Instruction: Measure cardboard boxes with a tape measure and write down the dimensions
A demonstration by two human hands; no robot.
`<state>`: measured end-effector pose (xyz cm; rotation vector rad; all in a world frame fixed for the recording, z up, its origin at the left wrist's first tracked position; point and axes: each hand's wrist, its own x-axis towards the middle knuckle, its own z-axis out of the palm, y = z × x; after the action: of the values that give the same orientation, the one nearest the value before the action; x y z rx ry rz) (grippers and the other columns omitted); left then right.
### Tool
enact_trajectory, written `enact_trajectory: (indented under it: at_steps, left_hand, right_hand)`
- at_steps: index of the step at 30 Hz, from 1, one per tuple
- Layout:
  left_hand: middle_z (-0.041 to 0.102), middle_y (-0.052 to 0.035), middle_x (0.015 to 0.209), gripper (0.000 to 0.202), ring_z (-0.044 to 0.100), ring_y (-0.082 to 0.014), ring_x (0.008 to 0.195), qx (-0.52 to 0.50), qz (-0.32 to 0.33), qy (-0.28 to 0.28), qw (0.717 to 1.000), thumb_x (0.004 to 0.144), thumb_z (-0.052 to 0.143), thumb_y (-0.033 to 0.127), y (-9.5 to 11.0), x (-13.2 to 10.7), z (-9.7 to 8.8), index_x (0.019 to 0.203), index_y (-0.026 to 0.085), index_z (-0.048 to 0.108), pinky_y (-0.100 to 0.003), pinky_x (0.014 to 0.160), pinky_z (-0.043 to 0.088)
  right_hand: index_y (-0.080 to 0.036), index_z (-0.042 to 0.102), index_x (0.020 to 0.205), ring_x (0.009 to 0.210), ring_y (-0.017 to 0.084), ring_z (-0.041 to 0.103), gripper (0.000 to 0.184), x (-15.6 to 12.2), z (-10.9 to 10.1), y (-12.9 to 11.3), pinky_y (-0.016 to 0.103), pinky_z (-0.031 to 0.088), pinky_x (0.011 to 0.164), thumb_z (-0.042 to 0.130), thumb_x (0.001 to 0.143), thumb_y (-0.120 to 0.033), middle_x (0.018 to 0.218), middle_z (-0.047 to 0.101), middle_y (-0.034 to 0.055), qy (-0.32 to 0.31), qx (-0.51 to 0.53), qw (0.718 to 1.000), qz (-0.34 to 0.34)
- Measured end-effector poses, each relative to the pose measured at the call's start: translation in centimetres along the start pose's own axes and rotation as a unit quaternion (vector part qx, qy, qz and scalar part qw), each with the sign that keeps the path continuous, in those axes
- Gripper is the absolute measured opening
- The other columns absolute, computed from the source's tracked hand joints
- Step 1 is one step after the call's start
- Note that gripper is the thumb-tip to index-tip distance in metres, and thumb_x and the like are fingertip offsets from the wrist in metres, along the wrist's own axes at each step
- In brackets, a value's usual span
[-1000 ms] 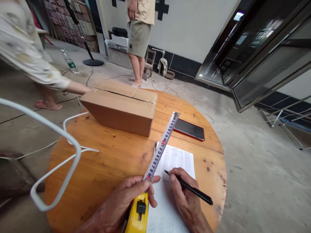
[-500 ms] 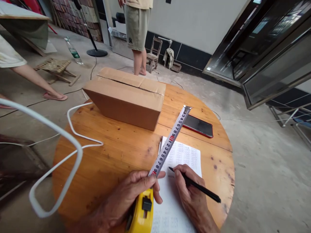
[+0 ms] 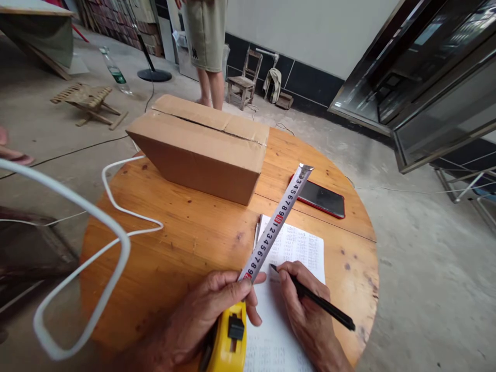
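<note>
My left hand (image 3: 201,315) grips a yellow tape measure (image 3: 229,341) at the near edge of a round wooden table (image 3: 186,248). Its white blade (image 3: 277,222) sticks out up and to the right, over the paper toward the phone. My right hand (image 3: 304,305) holds a black pen (image 3: 313,298), tip resting on a sheet of paper (image 3: 294,248) covered in written numbers. A closed cardboard box (image 3: 201,147) stands at the far side of the table, beyond both hands.
A dark phone in a red case (image 3: 321,198) lies right of the box. A white cable (image 3: 124,206) loops over the table's left side. A person in shorts (image 3: 203,36) stands behind, near a small wooden stool (image 3: 243,85). A water bottle (image 3: 113,70) stands on the concrete floor.
The person at the left who was touching the box has drawn back out of view. My view has tilted and shifted slightly; both hands keep the same hold.
</note>
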<state>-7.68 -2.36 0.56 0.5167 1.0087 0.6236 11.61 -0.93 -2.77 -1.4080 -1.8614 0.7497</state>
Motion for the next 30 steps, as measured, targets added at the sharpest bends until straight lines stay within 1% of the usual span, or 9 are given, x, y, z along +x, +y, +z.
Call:
enact_trajectory:
  at_steps: [4,8,12,16,18,22,26,30]
  left_hand:
    - [0.072,-0.0068,0.069,0.033,0.058,-0.0150,0.055,-0.011,-0.002,-0.008,1.000,0.084,0.056,0.042,-0.06,0.10,0.02,0.070,0.016,0.070,-0.025,0.063,0.041]
    - [0.071,-0.0073,0.070,0.033,0.057,-0.0147,0.054,-0.008,0.001,-0.006,1.000,0.082,0.057,0.043,0.02,0.21,-0.02,0.069,0.016,0.069,-0.024,0.058,0.041]
    - [0.072,-0.0080,0.068,0.034,0.059,-0.0166,0.057,-0.010,-0.003,-0.002,1.000,0.081,0.058,0.044,0.15,0.14,-0.01,0.067,0.016,0.069,-0.025,0.060,0.042]
    - [0.072,-0.0079,0.069,0.034,0.059,-0.0166,0.058,-0.011,-0.003,0.000,1.000,0.080,0.059,0.045,0.24,0.02,0.04,0.067,0.016,0.069,-0.025,0.060,0.042]
    - [0.072,-0.0077,0.069,0.034,0.057,-0.0155,0.056,-0.010,-0.005,-0.002,1.000,0.080,0.060,0.045,0.19,0.02,0.02,0.067,0.016,0.069,-0.024,0.057,0.040]
    - [0.073,-0.0070,0.075,0.033,0.050,-0.0104,0.048,-0.014,-0.002,-0.009,1.000,0.083,0.057,0.043,-0.09,0.16,-0.13,0.070,0.015,0.069,-0.021,0.050,0.036]
    - [0.073,-0.0062,0.075,0.031,0.044,-0.0069,0.044,-0.021,-0.011,-0.015,1.000,0.085,0.055,0.039,-0.26,0.23,-0.26,0.072,0.014,0.069,-0.020,0.046,0.032]
    - [0.074,-0.0070,0.080,0.032,0.045,-0.0061,0.045,-0.025,-0.005,-0.024,0.999,0.087,0.053,0.036,-0.24,0.19,-0.32,0.069,0.014,0.068,-0.019,0.046,0.032]
  right_hand:
    - [-0.020,0.058,0.081,0.058,0.011,0.050,0.015,-0.07,-0.02,0.11,0.022,0.041,0.054,0.047,0.091,-0.023,0.067,0.055,-0.0010,-0.006,-0.003,1.000,0.005]
    - [-0.021,0.058,0.082,0.058,0.010,0.051,0.013,-0.09,0.04,0.21,0.021,0.040,0.054,0.048,0.091,-0.021,0.068,0.055,-0.0018,-0.007,0.000,1.000,0.000]
    - [-0.021,0.057,0.083,0.060,0.010,0.051,0.012,-0.10,0.10,0.20,0.021,0.041,0.056,0.048,0.091,-0.020,0.070,0.056,-0.0018,-0.005,0.006,1.000,-0.008]
    - [-0.021,0.057,0.083,0.060,0.011,0.052,0.012,-0.14,0.05,0.08,0.021,0.041,0.055,0.048,0.091,-0.021,0.070,0.056,-0.0012,-0.010,0.001,1.000,-0.003]
    - [-0.020,0.056,0.082,0.059,0.010,0.052,0.013,-0.13,0.00,0.01,0.021,0.041,0.054,0.047,0.091,-0.021,0.068,0.056,-0.0015,-0.012,-0.008,1.000,-0.005]
    - [-0.020,0.056,0.081,0.056,0.010,0.051,0.013,-0.03,-0.04,-0.07,0.021,0.041,0.053,0.047,0.091,-0.021,0.066,0.055,-0.0021,-0.007,-0.026,0.999,-0.021]
    - [-0.020,0.055,0.079,0.055,0.010,0.051,0.015,0.08,0.00,-0.06,0.020,0.041,0.053,0.047,0.091,-0.020,0.065,0.055,-0.0024,-0.008,-0.038,0.999,-0.028]
    - [-0.020,0.054,0.077,0.055,0.010,0.050,0.016,0.09,-0.03,-0.12,0.020,0.040,0.052,0.047,0.090,-0.020,0.064,0.054,-0.0026,-0.011,-0.040,0.999,-0.028]
